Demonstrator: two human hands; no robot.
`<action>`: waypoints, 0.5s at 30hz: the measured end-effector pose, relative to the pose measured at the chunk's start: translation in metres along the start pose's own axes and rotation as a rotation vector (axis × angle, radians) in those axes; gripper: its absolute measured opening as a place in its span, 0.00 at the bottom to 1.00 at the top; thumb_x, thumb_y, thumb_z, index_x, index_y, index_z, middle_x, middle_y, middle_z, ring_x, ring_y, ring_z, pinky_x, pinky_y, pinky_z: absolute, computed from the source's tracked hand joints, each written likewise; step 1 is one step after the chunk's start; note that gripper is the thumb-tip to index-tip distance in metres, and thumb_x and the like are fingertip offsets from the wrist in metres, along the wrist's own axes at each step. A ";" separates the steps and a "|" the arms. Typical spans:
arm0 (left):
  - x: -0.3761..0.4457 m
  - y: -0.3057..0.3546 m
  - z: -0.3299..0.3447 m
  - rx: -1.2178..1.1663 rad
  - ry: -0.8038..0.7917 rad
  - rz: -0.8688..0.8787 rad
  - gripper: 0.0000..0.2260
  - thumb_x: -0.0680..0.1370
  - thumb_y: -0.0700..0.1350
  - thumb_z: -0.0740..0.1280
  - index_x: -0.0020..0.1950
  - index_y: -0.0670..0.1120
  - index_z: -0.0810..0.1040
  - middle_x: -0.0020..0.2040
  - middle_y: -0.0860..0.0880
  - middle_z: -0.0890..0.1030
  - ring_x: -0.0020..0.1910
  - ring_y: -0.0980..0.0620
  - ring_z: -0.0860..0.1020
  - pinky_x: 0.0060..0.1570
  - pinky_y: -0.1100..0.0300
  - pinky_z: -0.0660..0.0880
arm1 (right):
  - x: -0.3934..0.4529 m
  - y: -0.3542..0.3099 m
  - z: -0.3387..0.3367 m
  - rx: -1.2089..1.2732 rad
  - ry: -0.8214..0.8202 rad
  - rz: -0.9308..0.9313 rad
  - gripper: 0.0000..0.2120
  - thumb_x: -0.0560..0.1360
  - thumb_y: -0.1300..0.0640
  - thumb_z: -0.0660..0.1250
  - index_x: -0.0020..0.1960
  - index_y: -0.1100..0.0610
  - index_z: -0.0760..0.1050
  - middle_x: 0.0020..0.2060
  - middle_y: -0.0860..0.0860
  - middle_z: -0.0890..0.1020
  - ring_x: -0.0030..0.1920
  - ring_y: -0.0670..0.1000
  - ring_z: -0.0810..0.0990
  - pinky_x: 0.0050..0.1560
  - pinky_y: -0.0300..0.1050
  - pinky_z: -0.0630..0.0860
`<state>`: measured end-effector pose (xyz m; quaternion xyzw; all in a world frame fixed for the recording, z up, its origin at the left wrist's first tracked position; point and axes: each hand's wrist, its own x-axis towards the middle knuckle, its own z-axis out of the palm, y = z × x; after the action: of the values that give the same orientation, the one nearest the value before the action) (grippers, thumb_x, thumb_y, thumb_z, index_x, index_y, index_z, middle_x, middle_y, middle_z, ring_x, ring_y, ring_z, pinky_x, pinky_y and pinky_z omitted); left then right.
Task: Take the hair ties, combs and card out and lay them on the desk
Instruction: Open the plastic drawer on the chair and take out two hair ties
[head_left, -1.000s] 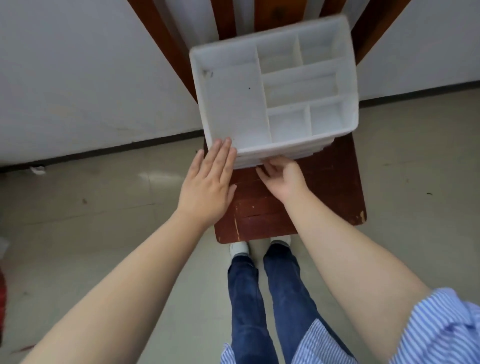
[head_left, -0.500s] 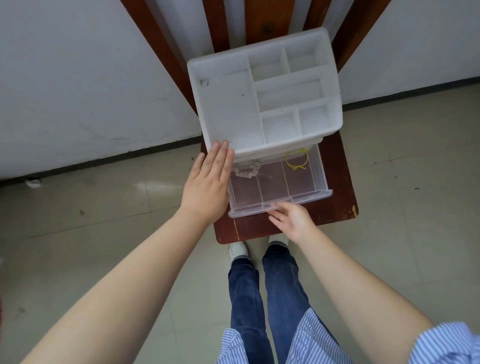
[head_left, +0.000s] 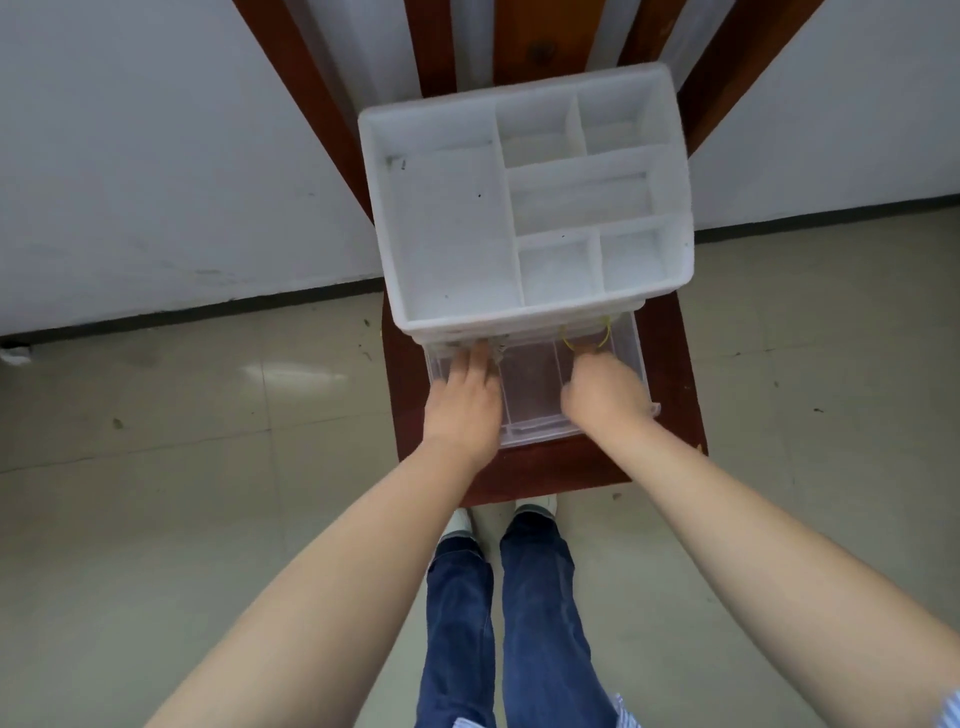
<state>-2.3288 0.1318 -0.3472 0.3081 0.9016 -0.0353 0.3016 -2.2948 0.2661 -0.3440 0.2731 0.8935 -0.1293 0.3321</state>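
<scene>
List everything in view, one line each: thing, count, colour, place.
organiser: 1, white, open compartments on top, on the desk
drawer: 1, clear, pulled out below the organiser's top
hair tie: 1 clearly seen, yellow, drawer's right section
desk: 1, dark red wood, against the wall
wall: white, behind
floor: pale tiles
legs: 2, blue jeans, white shoes
left hand: in the drawer's left section
right hand: in the right section, beside the hair tie

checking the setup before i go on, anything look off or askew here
Nothing is spilled or broken. The white organizer sits slightly skewed on the red-brown desk, and its clear drawer is open, overhanging toward the person.
</scene>
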 end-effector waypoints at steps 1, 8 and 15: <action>0.007 0.002 0.004 -0.005 0.017 -0.047 0.27 0.75 0.38 0.62 0.73 0.39 0.58 0.75 0.40 0.57 0.73 0.41 0.56 0.70 0.48 0.61 | 0.010 -0.002 0.002 -0.092 -0.016 0.008 0.21 0.77 0.63 0.59 0.69 0.63 0.62 0.64 0.61 0.73 0.60 0.61 0.76 0.52 0.53 0.77; 0.014 -0.004 0.019 0.124 -0.022 -0.062 0.15 0.77 0.36 0.57 0.63 0.36 0.70 0.62 0.37 0.76 0.65 0.39 0.68 0.67 0.48 0.62 | 0.023 0.006 0.009 -0.162 0.044 -0.134 0.15 0.76 0.66 0.59 0.62 0.65 0.72 0.63 0.62 0.74 0.62 0.62 0.74 0.54 0.54 0.77; 0.006 -0.012 0.010 0.112 -0.060 0.060 0.13 0.77 0.40 0.61 0.60 0.43 0.76 0.63 0.43 0.75 0.65 0.41 0.68 0.65 0.50 0.64 | -0.053 0.032 0.017 0.355 -0.041 -0.211 0.07 0.70 0.63 0.64 0.34 0.59 0.70 0.31 0.52 0.72 0.40 0.54 0.70 0.34 0.41 0.61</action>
<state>-2.3343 0.1224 -0.3602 0.3502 0.8791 -0.0857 0.3118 -2.2345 0.2637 -0.3232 0.2296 0.8733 -0.3244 0.2817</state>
